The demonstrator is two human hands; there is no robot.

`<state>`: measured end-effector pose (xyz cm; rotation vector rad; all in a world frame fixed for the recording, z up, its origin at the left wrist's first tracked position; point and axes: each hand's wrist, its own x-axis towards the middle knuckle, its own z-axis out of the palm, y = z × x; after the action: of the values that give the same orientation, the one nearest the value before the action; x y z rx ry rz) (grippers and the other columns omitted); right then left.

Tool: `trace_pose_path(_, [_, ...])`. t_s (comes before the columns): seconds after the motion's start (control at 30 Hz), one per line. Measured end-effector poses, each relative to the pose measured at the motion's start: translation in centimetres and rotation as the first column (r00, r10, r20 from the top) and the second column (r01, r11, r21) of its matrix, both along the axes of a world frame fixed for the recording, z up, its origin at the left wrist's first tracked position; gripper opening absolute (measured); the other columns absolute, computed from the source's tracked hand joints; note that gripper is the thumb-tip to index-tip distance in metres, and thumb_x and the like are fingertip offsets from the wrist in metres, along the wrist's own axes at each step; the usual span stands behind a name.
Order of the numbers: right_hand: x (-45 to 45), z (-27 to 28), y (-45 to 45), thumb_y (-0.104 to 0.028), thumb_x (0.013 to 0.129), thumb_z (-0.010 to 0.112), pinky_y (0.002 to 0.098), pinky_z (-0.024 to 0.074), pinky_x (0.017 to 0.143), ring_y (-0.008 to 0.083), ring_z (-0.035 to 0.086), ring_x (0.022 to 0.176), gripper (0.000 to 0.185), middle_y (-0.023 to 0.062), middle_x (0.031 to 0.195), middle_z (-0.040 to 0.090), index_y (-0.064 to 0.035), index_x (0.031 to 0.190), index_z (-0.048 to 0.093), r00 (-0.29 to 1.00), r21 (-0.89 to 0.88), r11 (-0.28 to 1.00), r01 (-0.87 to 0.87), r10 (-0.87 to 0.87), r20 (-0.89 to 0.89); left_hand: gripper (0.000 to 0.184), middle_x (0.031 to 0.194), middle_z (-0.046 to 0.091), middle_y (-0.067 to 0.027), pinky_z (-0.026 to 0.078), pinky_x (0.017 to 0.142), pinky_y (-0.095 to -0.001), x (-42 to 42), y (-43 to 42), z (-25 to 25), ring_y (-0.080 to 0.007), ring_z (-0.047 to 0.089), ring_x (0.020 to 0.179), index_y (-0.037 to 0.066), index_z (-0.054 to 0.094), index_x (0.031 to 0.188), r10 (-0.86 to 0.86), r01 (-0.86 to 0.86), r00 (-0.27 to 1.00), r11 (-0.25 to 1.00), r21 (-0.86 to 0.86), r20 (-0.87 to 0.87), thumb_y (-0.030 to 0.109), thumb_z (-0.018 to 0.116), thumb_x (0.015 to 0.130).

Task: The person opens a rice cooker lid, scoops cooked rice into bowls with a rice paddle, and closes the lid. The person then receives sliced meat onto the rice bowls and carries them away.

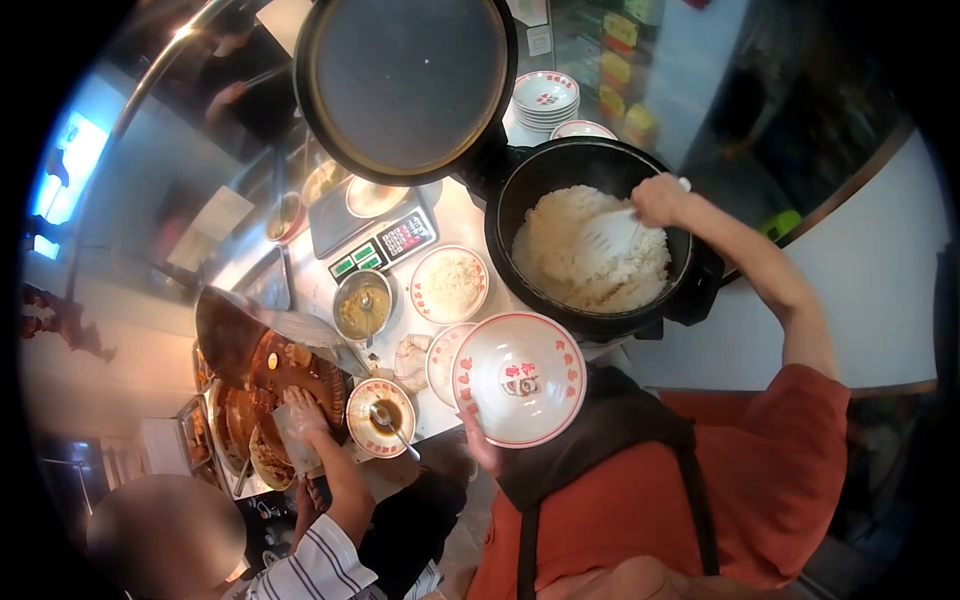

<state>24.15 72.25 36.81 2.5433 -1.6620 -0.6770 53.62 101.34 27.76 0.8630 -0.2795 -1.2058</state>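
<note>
My right hand (662,200) is closed round the handle of a white rice paddle (612,232). Its ribbed blade rests in the white rice (570,250) inside a black rice cooker (520,285), whose round lid (405,85) stands raised. Steam hazes the rice a little. My left hand (482,440) grips the edge of a white bowl (545,400) with a red rim and red print. No food shows in this bowl, which is tilted towards me beside the cooker. Most of my left fingers are hidden beneath it.
Left of the cooker are a bowl of rice (450,285), a digital scale (385,248), a metal pot (363,305) and a sauce bowl (380,415) with a spoon. Stacked plates (546,100) stand behind. A co-worker's hand (308,412) holds a cleaver near food trays.
</note>
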Motion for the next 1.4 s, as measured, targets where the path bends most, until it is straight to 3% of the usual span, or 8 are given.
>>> trace_pose_path(0.2, [-1.5,-0.5,-2.9,-0.02,0.069,0.055,0.039,0.0511,0.068,0.0301,0.065,0.076,0.022,0.0162,0.078,0.066,-0.0034,0.075,0.068,1.0,-0.159,0.987,-0.002,0.004,0.011,0.052,0.125,0.045,-0.0191,0.04,0.095,-0.0391,-0.5,-0.2,0.7,-0.0264,0.048,0.113,-0.002,0.031,0.131,0.004,-0.005,1.0,0.998,-0.056,-0.024,0.038,0.021,0.098])
trace_pose_path(0.5, [1.7,-6.2,1.5,-0.026,0.078,0.054,0.0435,0.0474,0.071,0.0342,0.061,0.082,0.027,0.0199,0.08,0.063,-0.0025,0.085,0.064,0.943,0.292,0.944,-0.151,0.049,0.33,0.051,0.128,0.043,-0.0157,0.037,0.097,-0.0368,-0.9,-0.5,0.1,-0.0249,0.046,0.115,-0.001,0.03,0.132,0.056,-0.058,0.997,0.998,-0.04,-0.045,0.037,0.025,0.098])
trace_pose_path(0.67, [2.0,-6.7,2.0,-0.024,0.08,0.056,0.0312,0.0432,0.052,0.0165,0.056,0.057,0.024,0.0078,0.062,0.058,-0.0009,0.076,0.062,0.879,0.688,0.726,-0.012,-0.32,0.353,0.053,0.13,0.041,-0.0141,0.035,0.098,-0.0361,-1.4,-0.7,0.7,-0.0242,0.044,0.116,0.0,0.029,0.134,0.098,-0.098,0.995,0.995,0.026,0.001,0.039,0.026,0.098])
trace_pose_path(0.77, [1.9,-4.9,2.1,-0.023,0.079,0.058,0.027,0.0353,0.04,0.0117,0.045,0.043,0.024,0.0036,0.05,0.049,-0.0017,0.069,0.059,0.814,0.696,0.715,-0.069,-0.362,0.453,0.054,0.13,0.041,-0.0141,0.035,0.098,-0.0358,-1.2,-0.6,0.8,-0.0238,0.044,0.116,0.0,0.029,0.134,0.112,-0.112,0.994,0.993,0.027,0.011,0.04,0.027,0.097])
trace_pose_path(1.0, [0.4,-3.0,1.2,-0.019,0.08,0.058,0.0249,0.0321,0.038,0.0089,0.043,0.04,0.02,0.002,0.049,0.047,-0.0017,0.071,0.059,0.695,0.733,0.668,-0.13,-0.466,0.548,0.058,0.128,0.044,-0.0142,0.037,0.096,-0.0354,-0.4,-1.0,3.0,-0.0232,0.046,0.114,-0.001,0.032,0.132,0.119,-0.111,0.983,0.992,-0.067,0.14,0.044,0.032,0.095])
trace_pose_path(1.23, [-2.2,1.3,0.7,-0.012,0.08,0.056,0.0229,0.0278,0.035,0.0068,0.038,0.036,0.018,0.0006,0.046,0.044,-0.0011,0.066,0.056,0.472,0.689,0.723,-0.062,-0.587,0.658,0.045,0.126,0.044,-0.0131,0.035,0.097,-0.0332,0.4,-5.8,5.6,-0.0201,0.047,0.112,0.001,0.031,0.131,0.14,-0.08,0.921,0.981,-0.175,0.363,0.024,0.042,0.095])
trace_pose_path(1.3, [-3.1,3.0,0.2,-0.013,0.08,0.057,0.0228,0.0273,0.034,0.007,0.037,0.035,0.017,0.001,0.045,0.045,-0.0003,0.067,0.058,0.454,0.672,0.739,-0.042,-0.585,0.672,0.041,0.123,0.045,-0.0109,0.035,0.094,-0.0305,0.5,-7.8,5.5,-0.0166,0.047,0.108,0.001,0.033,0.13,0.111,-0.014,0.828,0.984,-0.178,0.55,0.017,0.044,0.094])
trace_pose_path(1.4, [-3.3,6.4,1.0,-0.013,0.08,0.056,0.023,0.0266,0.033,0.0067,0.036,0.033,0.018,0.0011,0.045,0.045,0.0007,0.069,0.059,0.446,0.626,0.78,0.01,-0.563,0.695,0.039,0.12,0.047,-0.0098,0.037,0.092,-0.0292,-1.2,-10.8,6.6,-0.0156,0.048,0.106,0.002,0.035,0.128,0.067,0.059,0.812,0.979,-0.196,0.579,0.018,0.045,0.094])
